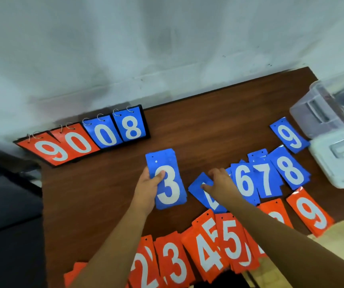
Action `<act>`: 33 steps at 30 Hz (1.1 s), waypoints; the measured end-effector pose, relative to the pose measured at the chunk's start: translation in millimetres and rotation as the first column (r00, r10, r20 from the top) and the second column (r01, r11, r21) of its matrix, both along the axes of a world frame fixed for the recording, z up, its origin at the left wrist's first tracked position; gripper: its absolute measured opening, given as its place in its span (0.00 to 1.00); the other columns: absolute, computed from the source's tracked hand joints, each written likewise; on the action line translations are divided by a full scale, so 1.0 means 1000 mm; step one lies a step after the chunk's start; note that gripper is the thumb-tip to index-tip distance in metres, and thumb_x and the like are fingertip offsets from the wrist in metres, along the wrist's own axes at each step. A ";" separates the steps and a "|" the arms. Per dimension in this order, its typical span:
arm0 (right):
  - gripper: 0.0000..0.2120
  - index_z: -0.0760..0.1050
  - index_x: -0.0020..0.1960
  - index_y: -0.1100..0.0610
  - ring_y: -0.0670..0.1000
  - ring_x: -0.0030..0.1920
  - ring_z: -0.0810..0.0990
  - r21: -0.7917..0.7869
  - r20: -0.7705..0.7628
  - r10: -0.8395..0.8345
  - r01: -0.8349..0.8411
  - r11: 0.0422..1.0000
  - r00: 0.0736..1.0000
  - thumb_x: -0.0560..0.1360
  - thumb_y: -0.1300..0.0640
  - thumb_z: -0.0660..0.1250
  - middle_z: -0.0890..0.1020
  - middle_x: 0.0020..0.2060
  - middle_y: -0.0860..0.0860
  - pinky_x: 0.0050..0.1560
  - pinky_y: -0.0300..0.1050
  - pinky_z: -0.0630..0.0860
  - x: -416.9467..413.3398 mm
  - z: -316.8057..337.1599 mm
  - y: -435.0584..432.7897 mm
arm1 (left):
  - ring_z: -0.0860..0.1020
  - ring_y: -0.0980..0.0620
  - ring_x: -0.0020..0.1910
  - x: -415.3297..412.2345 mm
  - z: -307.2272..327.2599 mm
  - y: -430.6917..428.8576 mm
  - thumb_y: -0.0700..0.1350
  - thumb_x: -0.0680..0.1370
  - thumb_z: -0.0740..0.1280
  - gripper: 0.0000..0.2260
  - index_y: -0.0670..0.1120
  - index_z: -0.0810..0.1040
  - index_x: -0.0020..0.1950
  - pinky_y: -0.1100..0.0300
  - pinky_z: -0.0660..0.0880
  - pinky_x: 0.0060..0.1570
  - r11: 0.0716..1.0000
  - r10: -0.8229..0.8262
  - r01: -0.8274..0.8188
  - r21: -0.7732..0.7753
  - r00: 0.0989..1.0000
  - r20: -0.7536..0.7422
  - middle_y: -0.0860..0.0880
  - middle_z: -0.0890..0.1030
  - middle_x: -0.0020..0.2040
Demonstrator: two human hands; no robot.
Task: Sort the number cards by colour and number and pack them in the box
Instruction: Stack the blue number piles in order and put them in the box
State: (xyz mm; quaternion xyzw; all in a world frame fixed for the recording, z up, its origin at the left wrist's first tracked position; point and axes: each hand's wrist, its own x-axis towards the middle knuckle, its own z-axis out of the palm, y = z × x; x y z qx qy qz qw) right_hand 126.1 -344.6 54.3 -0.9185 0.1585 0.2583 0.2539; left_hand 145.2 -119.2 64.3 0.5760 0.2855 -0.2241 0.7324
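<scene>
On the desk, our left hand grips the blue stack; our right hand pinches a tilted blue card, whose half-hidden number we might misfile.

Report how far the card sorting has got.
Done: blue cards 6 to 9 and orange cards lie in number rows. In hand: left hand holds the blue stack topped by 3; right hand pinches a tilted blue card. Left: packing the clear plastic box.
</scene>
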 end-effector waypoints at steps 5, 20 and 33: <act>0.36 0.63 0.70 0.58 0.58 0.66 0.66 -0.286 -0.006 0.122 -0.118 0.951 0.993 0.71 0.41 0.72 0.66 0.66 0.57 0.66 0.48 0.66 -0.018 -0.027 0.014 | 0.85 0.42 0.47 0.002 -0.004 0.000 0.41 0.78 0.70 0.12 0.47 0.77 0.61 0.45 0.82 0.46 0.999 -0.008 0.009 0.036 1.000 -0.026 0.45 0.86 0.52; 0.07 0.74 0.55 0.57 0.54 0.51 0.78 0.321 0.078 -0.189 0.155 0.934 0.979 0.81 0.55 0.61 0.79 0.50 0.52 0.45 0.45 0.71 0.025 -0.016 0.002 | 0.85 0.44 0.48 -0.002 0.013 -0.031 0.43 0.78 0.70 0.10 0.54 0.78 0.58 0.42 0.82 0.49 0.979 0.176 -0.179 0.102 0.984 0.034 0.50 0.86 0.51; 0.07 0.76 0.54 0.50 0.42 0.45 0.82 0.641 0.132 -0.410 0.237 0.730 0.903 0.77 0.50 0.67 0.82 0.46 0.43 0.35 0.33 0.76 0.031 0.110 -0.041 | 0.84 0.46 0.53 0.001 0.084 -0.108 0.46 0.81 0.65 0.11 0.59 0.76 0.62 0.42 0.79 0.54 0.994 0.030 -0.050 0.094 0.978 0.205 0.51 0.85 0.55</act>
